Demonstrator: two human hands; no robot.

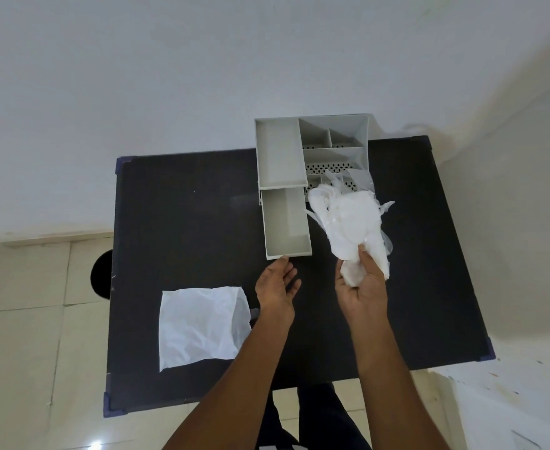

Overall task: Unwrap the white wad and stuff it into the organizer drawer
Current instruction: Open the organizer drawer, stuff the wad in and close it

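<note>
A grey organizer (278, 151) with several compartments stands at the far edge of a black table (186, 228). Its drawer (286, 222) is pulled out toward me and looks empty. My right hand (363, 287) grips the lower end of a loose white wad (351, 219) of thin, crinkled material, held up just right of the drawer. My left hand (277, 282) is open, palm up, with its fingertips at the drawer's front edge.
A flat white sheet (199, 326) lies on the table's near left part. A white wall rises behind the organizer. Tiled floor and a dark round object (101, 272) lie left of the table.
</note>
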